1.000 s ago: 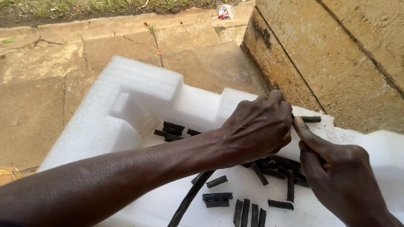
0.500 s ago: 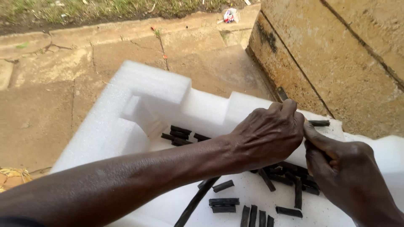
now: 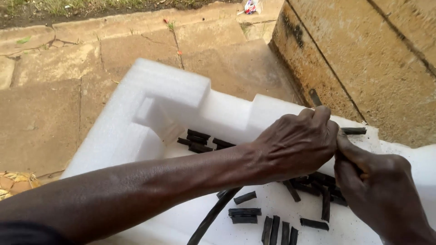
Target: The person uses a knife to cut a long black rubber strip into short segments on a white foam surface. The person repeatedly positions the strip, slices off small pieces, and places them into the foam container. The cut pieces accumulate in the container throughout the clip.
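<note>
Left arm comes in from the lower left of the frame, stretched diagonally toward center right, left hand [image 3: 295, 145] curled into a loose fist, knuckles up. Right hand [image 3: 379, 190] sits lower right, fingers closed, thumb pressed up against the left hand's fingertips.

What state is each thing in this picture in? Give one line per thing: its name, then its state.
Left hand: closed around a thin blade.
Right hand: closed, thumb touching the left hand.
Blade: tip sticking up above the left hand.
Black pieces: cut short, lying loose on the foam.
Long black strip: uncut, lying under the left forearm.
Foam block: white, speckled with dark crumbs.
</note>
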